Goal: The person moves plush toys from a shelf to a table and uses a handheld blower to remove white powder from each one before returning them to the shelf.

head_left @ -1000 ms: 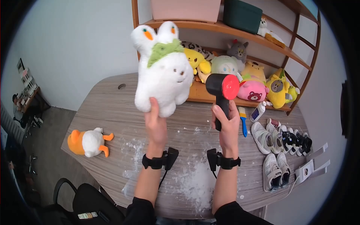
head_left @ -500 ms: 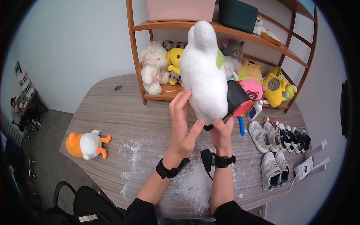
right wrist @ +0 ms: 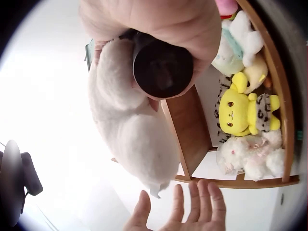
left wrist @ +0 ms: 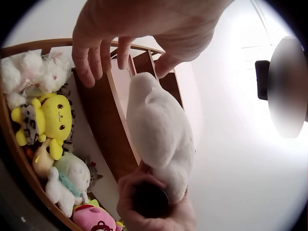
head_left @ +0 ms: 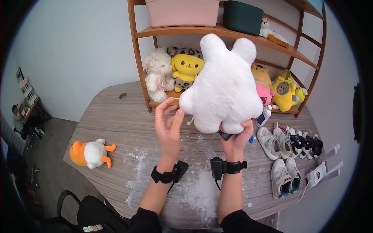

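A white plush rabbit (head_left: 229, 87) is held up over the table, its back facing the head camera and its two ears on top. My right hand (head_left: 237, 140) grips one of its feet together with the black handle (head_left: 225, 135) of a handheld device. The device's head is hidden behind the plush; the round handle end (right wrist: 162, 65) shows in the right wrist view. Beside the rabbit's left-side arm is my left hand (head_left: 168, 126), fingers loosely bent and holding nothing. In the left wrist view, its fingers hang over the plush (left wrist: 159, 120).
An orange and white plush duck (head_left: 91, 153) lies at the table's left. White powder (head_left: 200, 194) is scattered on the table (head_left: 112, 116). Shoes (head_left: 281, 173), a white bottle (head_left: 263, 116) and a white antenna device (head_left: 316, 176) stand right. Behind, a wooden shelf (head_left: 268, 42) holds plush toys.
The rabbit has passed from my left hand to my right and turned from its face to its back. The device's red face went out of sight behind it. My left hand has come away leftward.
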Demonstrator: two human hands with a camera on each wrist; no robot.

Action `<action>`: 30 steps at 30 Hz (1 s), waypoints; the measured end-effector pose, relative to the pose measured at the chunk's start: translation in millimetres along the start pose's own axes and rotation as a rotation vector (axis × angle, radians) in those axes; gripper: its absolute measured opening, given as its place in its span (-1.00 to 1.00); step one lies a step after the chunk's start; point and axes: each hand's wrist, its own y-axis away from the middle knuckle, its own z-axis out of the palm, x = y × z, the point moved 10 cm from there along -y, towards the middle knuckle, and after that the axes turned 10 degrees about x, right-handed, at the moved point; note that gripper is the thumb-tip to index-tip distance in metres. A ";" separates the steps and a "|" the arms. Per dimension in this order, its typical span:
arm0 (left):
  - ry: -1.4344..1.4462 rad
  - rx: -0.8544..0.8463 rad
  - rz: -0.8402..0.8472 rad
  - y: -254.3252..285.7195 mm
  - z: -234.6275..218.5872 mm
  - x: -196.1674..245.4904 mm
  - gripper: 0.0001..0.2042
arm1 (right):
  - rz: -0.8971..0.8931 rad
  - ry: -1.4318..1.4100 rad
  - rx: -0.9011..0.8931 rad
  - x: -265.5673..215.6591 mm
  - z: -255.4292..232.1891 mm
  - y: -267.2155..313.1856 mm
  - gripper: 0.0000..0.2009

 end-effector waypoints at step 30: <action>0.381 0.151 -0.300 -14.9 -29.5 -15.1 -0.32 | 0.046 0.691 -0.327 17.1 54.2 26.7 -0.55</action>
